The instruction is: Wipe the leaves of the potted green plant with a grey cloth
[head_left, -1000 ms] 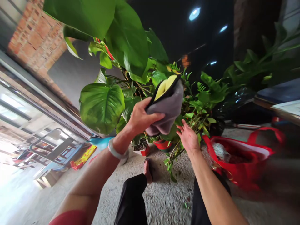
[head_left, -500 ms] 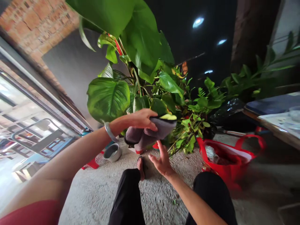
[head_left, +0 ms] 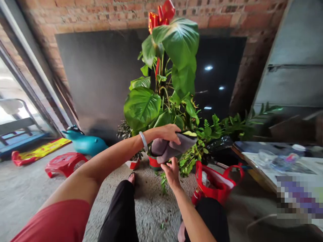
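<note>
My left hand (head_left: 168, 132), palm down, grips a folded grey cloth (head_left: 174, 149) with a dark edge and a yellow-green patch at its right end. A pale bangle (head_left: 143, 141) circles that wrist. Just under the cloth is my right hand (head_left: 172, 173), its thumb and fingers apart; whether a fingertip touches the cloth I cannot tell. Right behind both hands stands a tall potted plant with broad green leaves (head_left: 142, 106), and its red pot (head_left: 153, 162) is partly covered by the cloth.
Leafy low plants (head_left: 214, 126) spread to the right. A red bag (head_left: 214, 188) stands by my right knee, beside a cluttered table (head_left: 248, 154). To the left are a red stool (head_left: 65, 164) and a teal animal-shaped toy (head_left: 89, 144). A brick wall (head_left: 113, 13) closes the back.
My view has tilted up and widened, showing the red bow, stool and teal toy. The metal bowl no longer shows. My left hand still holds the cloth, with my right hand beneath.
</note>
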Motion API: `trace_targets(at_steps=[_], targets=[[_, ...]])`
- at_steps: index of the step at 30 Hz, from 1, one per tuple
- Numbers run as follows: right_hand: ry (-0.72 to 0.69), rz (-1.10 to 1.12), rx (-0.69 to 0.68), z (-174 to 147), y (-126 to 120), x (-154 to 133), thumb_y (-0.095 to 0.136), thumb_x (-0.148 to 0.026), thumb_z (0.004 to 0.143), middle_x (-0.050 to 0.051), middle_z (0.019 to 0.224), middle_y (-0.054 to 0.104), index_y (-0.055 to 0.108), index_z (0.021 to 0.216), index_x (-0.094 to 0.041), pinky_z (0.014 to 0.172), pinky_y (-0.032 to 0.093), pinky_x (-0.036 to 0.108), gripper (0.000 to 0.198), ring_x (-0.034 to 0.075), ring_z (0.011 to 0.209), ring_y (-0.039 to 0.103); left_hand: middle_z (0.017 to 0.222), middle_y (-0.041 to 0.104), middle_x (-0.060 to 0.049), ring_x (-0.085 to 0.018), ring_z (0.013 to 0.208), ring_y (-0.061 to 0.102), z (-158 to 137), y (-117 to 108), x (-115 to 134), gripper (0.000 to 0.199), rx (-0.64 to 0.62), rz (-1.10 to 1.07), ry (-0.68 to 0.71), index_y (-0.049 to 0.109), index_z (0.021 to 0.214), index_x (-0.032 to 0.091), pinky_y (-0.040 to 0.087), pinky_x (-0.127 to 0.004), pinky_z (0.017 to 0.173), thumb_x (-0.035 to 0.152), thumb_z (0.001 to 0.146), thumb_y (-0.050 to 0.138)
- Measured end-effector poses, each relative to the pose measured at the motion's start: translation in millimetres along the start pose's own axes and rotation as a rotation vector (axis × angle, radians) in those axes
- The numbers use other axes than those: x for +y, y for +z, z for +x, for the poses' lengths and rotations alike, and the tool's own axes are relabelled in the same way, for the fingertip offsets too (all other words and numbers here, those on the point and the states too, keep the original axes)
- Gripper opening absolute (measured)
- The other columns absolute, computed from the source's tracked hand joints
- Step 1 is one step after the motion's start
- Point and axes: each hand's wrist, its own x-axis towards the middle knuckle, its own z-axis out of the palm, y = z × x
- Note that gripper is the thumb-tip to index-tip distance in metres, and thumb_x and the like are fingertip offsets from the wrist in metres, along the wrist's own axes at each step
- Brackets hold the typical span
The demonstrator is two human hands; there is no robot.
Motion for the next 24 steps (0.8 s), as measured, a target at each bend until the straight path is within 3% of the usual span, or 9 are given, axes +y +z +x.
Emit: trace_targets(at_steps=[1,3,5,6,8,10,13,18,24], targets=[[0.02,0.013,0.006,0.9,-0.5,-3.9,0.073,-0.041,0.07,0.013,0.132,0.065,0.065,0.139,-0.025,0.097,0.059,0.051,0.071,0.035,0.125,0.064,0.086,0.075,-0.001,-0.022,0.084,0.069,-0.2,-5.6,-0.3,0.018,0.057,0.028,0.009,0.079,0.092,0.019,0.051,-0.029,0.072,0.023,0.076,0.085],[0.04,0.022,0.009,2.0,-0.2,-10.9,0.074,-0.041,0.069,0.015,0.132,0.065,0.061,0.147,-0.024,0.098,0.059,0.05,0.081,0.036,0.129,0.063,0.107,0.077,-0.005,-0.026,0.103,0.07,5.0,-9.2,-3.7,0.027,0.352,0.051,-0.006,0.078,0.109,0.019,0.054,-0.032,0.087,0.027,0.083,0.08],[0.044,0.005,0.002,2.3,0.3,-16.0,0.075,-0.04,0.068,0.015,0.134,0.065,0.06,0.149,-0.025,0.095,0.06,0.048,0.083,0.036,0.131,0.062,0.13,0.073,-0.011,-0.03,0.123,0.065,13.9,0.4,-9.9,0.037,0.603,0.033,-0.012,0.074,0.124,0.018,0.051,-0.036,0.103,0.025,0.089,0.074],[0.048,-0.011,-0.003,2.4,0.0,-17.7,0.075,-0.04,0.067,0.015,0.134,0.066,0.062,0.147,-0.025,0.093,0.06,0.047,0.083,0.036,0.13,0.063,0.136,0.07,-0.013,-0.031,0.13,0.061,18.0,9.7,-13.5,0.037,0.649,0.012,0.002,0.073,0.126,0.017,0.049,-0.037,0.107,0.022,0.089,0.072],[0.06,-0.055,-0.02,3.2,-2.7,-19.7,0.075,-0.039,0.064,0.015,0.133,0.066,0.065,0.143,-0.025,0.088,0.061,0.045,0.081,0.035,0.128,0.064,0.13,0.072,-0.018,-0.036,0.134,0.059,23.1,33.3,-20.3,0.029,0.559,-0.054,0.012,0.076,0.111,0.015,0.047,-0.041,0.11,0.011,0.082,0.072],[0.08,-0.098,-0.044,4.8,-7.6,-20.5,0.074,-0.039,0.062,0.013,0.132,0.067,0.068,0.137,-0.025,0.085,0.061,0.043,0.077,0.034,0.124,0.065,0.103,0.074,-0.019,-0.043,0.126,0.063,22.2,57.2,-27.0,0.022,0.354,-0.153,-0.013,0.071,0.079,0.016,0.049,-0.047,0.109,-0.001,0.065,0.075],[0.166,-0.038,-0.032,3.3,-15.4,-20.3,0.078,-0.035,0.054,0.009,0.124,0.071,0.074,0.12,-0.027,0.085,0.059,0.04,0.066,0.032,0.118,0.066,0.07,0.064,-0.012,-0.049,0.117,0.067,8.7,81.2,-39.7,0.04,0.188,-0.286,-0.038,0.05,0.051,0.023,0.049,-0.055,0.109,-0.01,0.047,0.072],[0.377,0.185,0.007,-30.4,-23.7,-14.8,0.08,-0.037,0.052,0.002,0.085,0.071,0.069,0.081,-0.025,0.075,0.057,0.037,0.033,0.025,0.087,0.068,0.067,0.061,-0.004,-0.044,0.112,0.07,-38.7,102.2,-70.3,0.036,0.136,-0.443,-0.026,0.063,0.059,0.026,0.049,-0.047,0.109,-0.002,0.044,0.08],[0.532,0.378,0.08,-87.1,-41.1,-6.3,0.08,-0.046,0.062,0.005,0.097,0.079,0.073,0.101,-0.027,0.07,0.058,0.037,0.044,0.027,0.089,0.075,0.073,0.061,0.0,-0.032,0.101,0.066,-88.3,169.7,-95.0,0.026,0.268,-0.92,-0.291,0.068,0.072,0.024,0.049,-0.031,0.088,0.02,0.053,0.086]])
